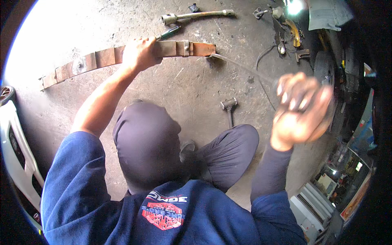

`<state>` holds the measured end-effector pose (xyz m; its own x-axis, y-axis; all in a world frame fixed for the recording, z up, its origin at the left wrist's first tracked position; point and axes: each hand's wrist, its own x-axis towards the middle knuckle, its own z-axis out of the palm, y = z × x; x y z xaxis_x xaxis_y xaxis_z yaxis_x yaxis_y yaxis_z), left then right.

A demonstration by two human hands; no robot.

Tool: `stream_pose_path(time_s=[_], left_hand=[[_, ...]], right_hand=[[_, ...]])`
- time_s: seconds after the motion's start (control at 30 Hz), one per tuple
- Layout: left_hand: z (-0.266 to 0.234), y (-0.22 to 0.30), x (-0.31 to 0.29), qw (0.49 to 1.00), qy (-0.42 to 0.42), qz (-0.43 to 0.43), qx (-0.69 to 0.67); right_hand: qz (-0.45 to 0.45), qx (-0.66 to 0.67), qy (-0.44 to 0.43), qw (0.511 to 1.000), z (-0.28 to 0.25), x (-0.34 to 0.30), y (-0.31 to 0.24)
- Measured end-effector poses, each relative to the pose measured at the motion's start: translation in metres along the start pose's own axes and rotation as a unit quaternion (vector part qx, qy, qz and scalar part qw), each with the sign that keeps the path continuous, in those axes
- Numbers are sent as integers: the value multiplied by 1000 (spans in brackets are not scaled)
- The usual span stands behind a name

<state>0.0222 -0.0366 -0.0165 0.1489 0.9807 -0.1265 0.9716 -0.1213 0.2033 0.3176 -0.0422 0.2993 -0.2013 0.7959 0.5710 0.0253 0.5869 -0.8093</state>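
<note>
On floor, ahead of crouched person, spring lies in shallow arc, long axis running left to right. Of 2 hands, left hand is nearer, set directly on spring, fingers closed over it; driver juts past knuckles, whether held too, cannot tell. Right hand, blurred, hangs well apart from spring, right of it and closer to person, curled round rod. Rod slants across gap, far tip at spring's right end; contact unclear. Hammer lies short of spring, left of right hand.
</note>
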Motion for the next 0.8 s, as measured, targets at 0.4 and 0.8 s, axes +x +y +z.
stream_pose_path(time_s=[0.4,0.8], left_hand=[[-4,20,-41,999,24,14,-19],[-25,2,-14,999,2,38,4]], right_hand=[[145,-100,57,983,-7,70,113],[48,-78,127,988,-10,-33,58]])
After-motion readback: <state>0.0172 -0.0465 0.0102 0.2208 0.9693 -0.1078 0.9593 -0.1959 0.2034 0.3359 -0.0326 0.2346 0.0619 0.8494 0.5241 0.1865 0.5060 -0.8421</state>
